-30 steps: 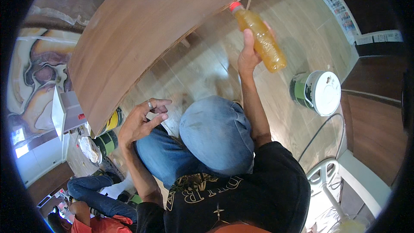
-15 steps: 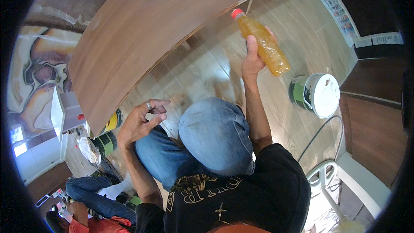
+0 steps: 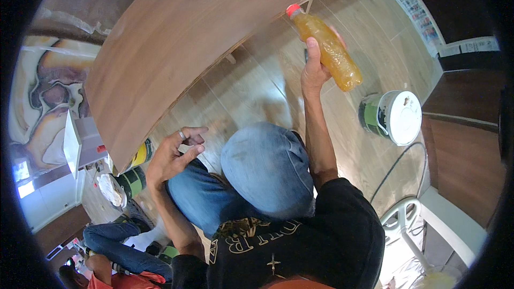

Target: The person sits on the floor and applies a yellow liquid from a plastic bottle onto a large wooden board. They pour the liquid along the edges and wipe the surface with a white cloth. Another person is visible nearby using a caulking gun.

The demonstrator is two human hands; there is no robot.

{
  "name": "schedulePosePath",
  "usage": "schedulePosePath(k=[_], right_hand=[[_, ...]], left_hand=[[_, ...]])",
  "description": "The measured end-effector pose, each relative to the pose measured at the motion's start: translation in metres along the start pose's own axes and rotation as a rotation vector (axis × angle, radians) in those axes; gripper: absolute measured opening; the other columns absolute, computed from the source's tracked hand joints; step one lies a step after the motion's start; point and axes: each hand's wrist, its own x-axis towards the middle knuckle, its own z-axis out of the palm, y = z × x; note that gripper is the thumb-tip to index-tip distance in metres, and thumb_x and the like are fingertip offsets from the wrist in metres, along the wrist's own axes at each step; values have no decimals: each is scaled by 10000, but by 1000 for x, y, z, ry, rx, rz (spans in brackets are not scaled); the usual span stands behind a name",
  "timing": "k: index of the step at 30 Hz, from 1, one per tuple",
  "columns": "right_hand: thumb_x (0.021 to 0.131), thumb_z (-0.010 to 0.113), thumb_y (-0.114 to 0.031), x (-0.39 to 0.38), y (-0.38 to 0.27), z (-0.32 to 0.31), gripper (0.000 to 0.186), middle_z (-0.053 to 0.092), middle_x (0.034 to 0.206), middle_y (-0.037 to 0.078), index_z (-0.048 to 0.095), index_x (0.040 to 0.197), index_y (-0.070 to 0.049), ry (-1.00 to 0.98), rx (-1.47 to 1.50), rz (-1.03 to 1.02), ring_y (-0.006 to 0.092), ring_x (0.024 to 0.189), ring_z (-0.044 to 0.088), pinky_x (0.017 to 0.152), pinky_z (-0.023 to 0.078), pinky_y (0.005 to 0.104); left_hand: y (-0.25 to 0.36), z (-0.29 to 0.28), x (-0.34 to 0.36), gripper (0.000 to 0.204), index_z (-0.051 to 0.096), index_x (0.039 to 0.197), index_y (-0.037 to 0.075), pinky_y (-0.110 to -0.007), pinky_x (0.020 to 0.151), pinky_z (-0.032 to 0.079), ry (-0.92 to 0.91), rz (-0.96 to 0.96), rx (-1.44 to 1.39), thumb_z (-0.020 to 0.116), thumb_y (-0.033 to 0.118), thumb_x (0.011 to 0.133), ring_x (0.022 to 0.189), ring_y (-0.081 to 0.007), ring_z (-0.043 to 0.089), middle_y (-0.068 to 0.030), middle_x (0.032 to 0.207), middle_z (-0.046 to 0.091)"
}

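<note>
We've R hand point(image 3: 316, 73) clamped on amber btl point(image 3: 331, 49), bucket point(image 3: 390, 117) nearby, right of it; L hand point(image 3: 174, 156) w/ digits apart.

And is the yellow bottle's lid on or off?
On: the red cap sits on the neck of the bottle in the right hand. How tight, I can't tell.

We see amber yellow in the bottle point(image 3: 336, 60), red on its cap point(image 3: 292, 9), faded blue on the jeans point(image 3: 265, 171), gold print on the black shirt point(image 3: 326, 241), and brown wood grain across the panel point(image 3: 198, 27).
</note>
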Motion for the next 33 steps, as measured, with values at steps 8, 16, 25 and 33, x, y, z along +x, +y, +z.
schedulePosePath(k=[8,16,25,33], right_hand=[[910,670,-101,12,-2,-2,462,608,1151,131,468,1311,5,-11,35,27,231,1057,611,973,469,352],[910,678,-125,17,18,-4,486,590,1195,129,456,1323,3,33,151,136,225,1092,599,960,481,354],[902,680,-120,8,19,-3,491,563,1227,115,461,1327,-6,65,167,231,210,1117,575,982,457,340],[953,631,-175,8,11,-15,415,615,1177,117,494,1309,-11,81,358,352,220,1005,649,871,545,373]], left_hand=[[4,-2,-3,380,612,1280,58,-336,874,498,-31,-24,23,683,155,920,945,-175,631,-82,986,674],[4,0,-2,392,608,1280,43,-337,880,497,0,-27,20,690,166,917,954,-181,633,-90,987,675],[3,0,-2,395,605,1283,35,-346,887,498,6,-34,28,688,146,913,952,-190,639,-92,976,673],[3,2,-7,397,602,1287,31,-349,888,497,-3,-65,12,685,135,913,954,-193,639,-91,970,668]])
